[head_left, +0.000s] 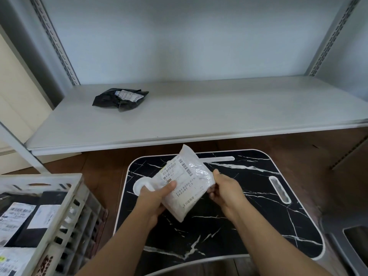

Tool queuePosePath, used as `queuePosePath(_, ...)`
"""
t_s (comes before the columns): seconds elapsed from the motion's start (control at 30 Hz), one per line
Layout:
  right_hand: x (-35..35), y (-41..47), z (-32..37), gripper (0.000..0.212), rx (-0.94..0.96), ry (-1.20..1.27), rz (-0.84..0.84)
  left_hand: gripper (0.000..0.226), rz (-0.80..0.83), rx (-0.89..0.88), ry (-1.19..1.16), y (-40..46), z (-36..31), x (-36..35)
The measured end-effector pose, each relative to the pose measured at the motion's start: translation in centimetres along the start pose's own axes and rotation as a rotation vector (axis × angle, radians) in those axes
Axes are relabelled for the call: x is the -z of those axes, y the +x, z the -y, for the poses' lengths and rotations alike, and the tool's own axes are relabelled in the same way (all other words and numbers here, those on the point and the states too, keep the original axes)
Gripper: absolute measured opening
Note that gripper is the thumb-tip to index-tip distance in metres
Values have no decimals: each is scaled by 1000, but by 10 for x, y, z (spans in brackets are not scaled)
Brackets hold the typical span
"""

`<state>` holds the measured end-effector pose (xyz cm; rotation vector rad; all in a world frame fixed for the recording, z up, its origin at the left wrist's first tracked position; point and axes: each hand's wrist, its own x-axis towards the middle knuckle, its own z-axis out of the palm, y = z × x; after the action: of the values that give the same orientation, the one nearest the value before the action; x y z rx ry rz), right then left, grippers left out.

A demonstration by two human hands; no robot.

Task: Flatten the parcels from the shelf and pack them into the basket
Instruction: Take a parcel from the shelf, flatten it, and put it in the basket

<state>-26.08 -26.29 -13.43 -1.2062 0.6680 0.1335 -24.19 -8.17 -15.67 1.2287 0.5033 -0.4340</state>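
Nearest the camera, at lower left, a pale slatted basket (65, 222) holds black parcels (25, 222) lying flat with white shipping labels whose print is too small to read. Over the black marble-patterned lap table (249, 216), the left hand (157, 196) grips the white parcel (185, 186) with its thumb on the label, which carries a barcode and blurred Chinese print, while the right hand (223, 188) pinches its right edge; the long axis runs from upper left to lower right. Up on the grey shelf (199, 116), a crumpled black parcel (120, 98) lies towards the left, label up.
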Motion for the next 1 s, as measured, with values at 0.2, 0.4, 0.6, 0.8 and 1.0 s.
queuePosePath(0.2, 10, -3, 10, 37, 330, -666, 190, 109, 199, -162, 512, -1, -25, 1)
queuePosePath(0.4, 16, 2, 8, 9, 512, -650, 180, 68, 188, -155, 428, -4, -18, -3)
queuePosePath(0.6, 10, 2, 0, 12, 541, -705, 61, 66, 168, -127, 436, -8, -13, -2)
queuePosePath(0.8, -13, 8, -10, 24, 44, -143, -117, 56, 176, -154, 428, -11, -3, -9)
queuePosePath(1.0, -10, 18, -18, 24, 267, -342, 102, 47, 76, -68, 229, 5, 9, -6)
